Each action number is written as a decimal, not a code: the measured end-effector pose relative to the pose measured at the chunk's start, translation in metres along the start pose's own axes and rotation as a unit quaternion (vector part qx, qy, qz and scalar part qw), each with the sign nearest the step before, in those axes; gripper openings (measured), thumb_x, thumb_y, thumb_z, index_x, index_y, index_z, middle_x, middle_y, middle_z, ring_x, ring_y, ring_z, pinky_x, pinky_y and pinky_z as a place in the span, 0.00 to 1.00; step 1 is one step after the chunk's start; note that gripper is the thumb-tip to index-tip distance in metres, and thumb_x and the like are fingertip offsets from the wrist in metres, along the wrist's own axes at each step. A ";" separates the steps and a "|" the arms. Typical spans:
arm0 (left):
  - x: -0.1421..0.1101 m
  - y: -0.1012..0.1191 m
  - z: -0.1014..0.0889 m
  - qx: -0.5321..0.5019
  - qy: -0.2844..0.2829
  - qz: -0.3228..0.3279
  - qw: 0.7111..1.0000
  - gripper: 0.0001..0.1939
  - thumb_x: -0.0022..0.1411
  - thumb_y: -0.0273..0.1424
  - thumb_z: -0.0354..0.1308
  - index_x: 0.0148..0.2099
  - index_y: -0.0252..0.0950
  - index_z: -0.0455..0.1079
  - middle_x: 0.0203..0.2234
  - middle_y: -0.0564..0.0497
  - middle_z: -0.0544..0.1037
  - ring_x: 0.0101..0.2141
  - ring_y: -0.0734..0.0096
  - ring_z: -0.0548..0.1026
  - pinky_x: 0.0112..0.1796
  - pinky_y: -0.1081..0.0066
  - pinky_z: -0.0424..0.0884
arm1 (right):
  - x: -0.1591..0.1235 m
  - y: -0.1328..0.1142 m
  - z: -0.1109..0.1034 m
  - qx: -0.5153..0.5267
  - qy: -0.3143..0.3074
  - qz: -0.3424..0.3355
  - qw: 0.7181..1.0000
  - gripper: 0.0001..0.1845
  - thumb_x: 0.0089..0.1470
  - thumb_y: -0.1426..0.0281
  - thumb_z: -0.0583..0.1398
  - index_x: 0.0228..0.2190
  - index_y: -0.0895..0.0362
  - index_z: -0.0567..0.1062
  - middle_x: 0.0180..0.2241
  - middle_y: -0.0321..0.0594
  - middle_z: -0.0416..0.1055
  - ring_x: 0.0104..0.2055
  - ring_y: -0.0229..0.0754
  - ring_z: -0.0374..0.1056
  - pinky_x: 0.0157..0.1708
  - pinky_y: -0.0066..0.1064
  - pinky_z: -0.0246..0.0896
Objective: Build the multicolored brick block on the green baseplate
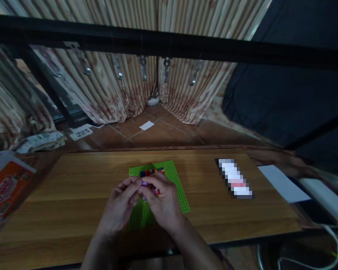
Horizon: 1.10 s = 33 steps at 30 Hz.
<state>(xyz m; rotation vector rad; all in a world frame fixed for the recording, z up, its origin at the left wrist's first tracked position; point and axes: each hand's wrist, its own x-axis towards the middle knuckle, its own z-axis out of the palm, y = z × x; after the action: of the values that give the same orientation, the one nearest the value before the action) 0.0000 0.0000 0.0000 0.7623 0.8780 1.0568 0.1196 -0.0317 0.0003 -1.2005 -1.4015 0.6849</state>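
**Bright Orange Left, Deep Dark Right**

Up top, striped curtains [115, 90] are crossed by a black bar [186, 45], and metal hooks [142, 69] are seen hanging just beneath it! On the tiled floor [169, 129], a white slip [147, 125] is spotted, while papers [45, 141] are heaped at left, behind an orange-and-white box [11, 187]. Across to the right, a pixelated object [235, 179] is borne by the wooden table [73, 187]; a white sheet [283, 183] is placed at its edge, a white cable [336, 240] is looped nearby, and the far side is filled by dark fabric [284, 97].

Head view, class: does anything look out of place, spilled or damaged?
Yes: a white sheet lies loose on the tiled floor beyond the table, perhaps dropped. Nothing visible on the green baseplate looks spilled or damaged.
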 end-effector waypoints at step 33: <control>-0.003 0.008 -0.011 -0.305 0.131 -0.101 0.938 0.21 0.67 0.36 0.45 0.36 0.25 0.73 0.31 0.41 0.76 0.29 0.74 0.74 0.28 0.77 0.74 | 0.006 0.021 -0.036 0.002 0.070 0.086 0.994 0.09 0.52 0.63 0.62 0.34 0.55 0.77 0.34 0.39 0.76 0.36 0.41 0.71 0.36 0.31 0.66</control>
<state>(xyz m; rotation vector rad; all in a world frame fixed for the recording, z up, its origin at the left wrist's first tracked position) -0.0141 0.0004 0.0024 0.0092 0.7679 1.1746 0.1602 -0.0273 -0.0087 -1.3515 -1.1898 0.7073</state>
